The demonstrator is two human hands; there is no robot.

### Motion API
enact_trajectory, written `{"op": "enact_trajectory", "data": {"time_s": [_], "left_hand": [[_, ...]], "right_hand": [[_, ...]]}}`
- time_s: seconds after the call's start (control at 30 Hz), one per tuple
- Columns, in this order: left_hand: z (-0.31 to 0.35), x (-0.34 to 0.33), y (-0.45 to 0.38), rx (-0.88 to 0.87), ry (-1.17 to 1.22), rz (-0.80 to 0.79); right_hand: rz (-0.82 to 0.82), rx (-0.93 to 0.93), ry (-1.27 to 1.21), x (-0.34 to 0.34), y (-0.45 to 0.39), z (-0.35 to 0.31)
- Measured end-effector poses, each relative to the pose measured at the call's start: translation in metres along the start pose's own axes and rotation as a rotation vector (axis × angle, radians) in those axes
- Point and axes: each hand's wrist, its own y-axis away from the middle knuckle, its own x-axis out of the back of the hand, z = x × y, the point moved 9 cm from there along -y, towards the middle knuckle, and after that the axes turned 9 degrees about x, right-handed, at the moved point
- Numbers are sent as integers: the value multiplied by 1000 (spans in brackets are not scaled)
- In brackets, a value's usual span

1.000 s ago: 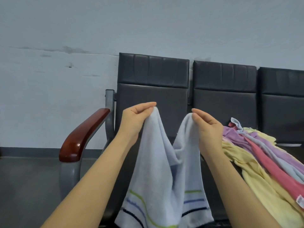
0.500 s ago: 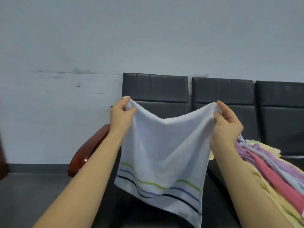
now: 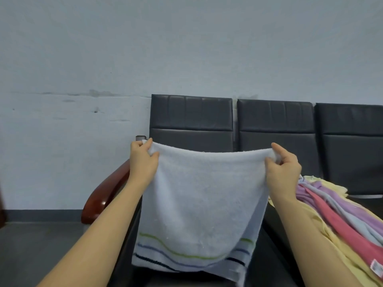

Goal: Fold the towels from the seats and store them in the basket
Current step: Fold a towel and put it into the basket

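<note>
Fluffy pale-blue towel point(image 3: 204, 195) hangs rectangular; left hand point(image 3: 143, 162) and right hand point(image 3: 283, 172) pinch its top corners.

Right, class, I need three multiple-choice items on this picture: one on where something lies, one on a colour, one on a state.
1. Where is the pile of coloured towels?
A. on the seats to the person's right
B. on the floor by the wall
C. over the wooden armrest

2. What colour is the top stripe on the white towel?
A. red
B. green
C. orange

3. How is the white towel held?
A. bunched in one hand
B. spread between both hands
C. lying flat on a seat

Answers: 1 A, the pile rests on the black seats at right. 2 B, a green line runs above the blue and dark ones. 3 B, the left hand and right hand pinch its top corners.
</note>
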Motion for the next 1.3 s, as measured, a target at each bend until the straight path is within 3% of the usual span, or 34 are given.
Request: {"op": "enact_trajectory", "data": {"time_s": [0.17,0.3,0.5,0.8,0.97,1.1,1.3], "left_hand": [[-14,-12,6,-45,-204,-48],[-33,-12,12,-103,-311,9],[-64,-23,24,-130,-559,55],[-107,-68,-11,31,-420,-71],[-95,-91,-57,76,-189,-7],[-64,-91,-86,-1,33,59],[-36,-67,-71,-135,106,173]], "right_hand": [[-28,39,216,6,12,21],[-29,37,343,8,20,41],[-64,-67,346,0,39,82],[-28,-196,179,-44,27,145],[67,-200,26,-76,-10,160],[154,-139,-125,-88,-41,147],[179,-83,-192,-74,-52,126]]}}
